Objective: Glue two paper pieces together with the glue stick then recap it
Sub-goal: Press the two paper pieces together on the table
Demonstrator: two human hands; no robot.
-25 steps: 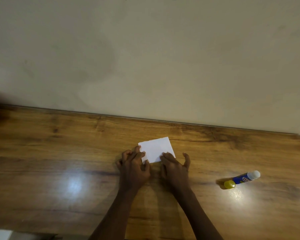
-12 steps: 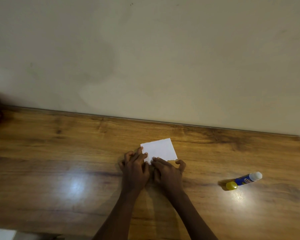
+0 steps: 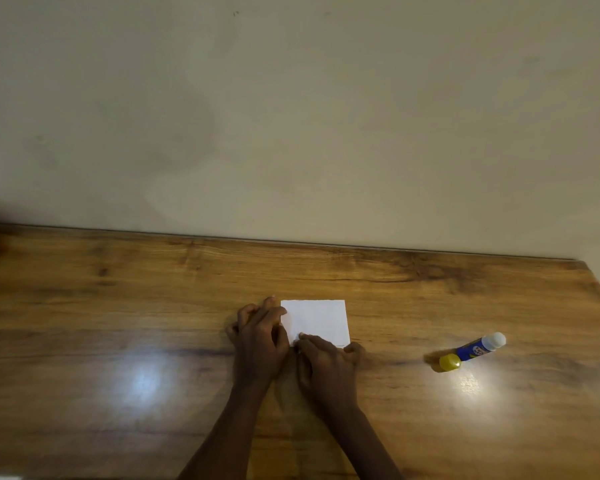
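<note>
Left hand [image 3: 261,336] and right hand [image 3: 328,363] side by side, seemingly palm-down.

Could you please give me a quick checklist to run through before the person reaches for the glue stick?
1. Paper lying flat on the table: ok.
2. Left hand steadying the paper's left edge: ok.
3. Right hand free to reach: not ok, its fingers rest on the paper's near edge.
4. Glue stick within view to the right, path unobstructed: ok.
5. Glue stick capped: cannot tell; the white end and yellow end are both visible, but which is the cap is unclear.
6. Two separate sheets aligned: cannot tell, only one white shape shows.
</note>
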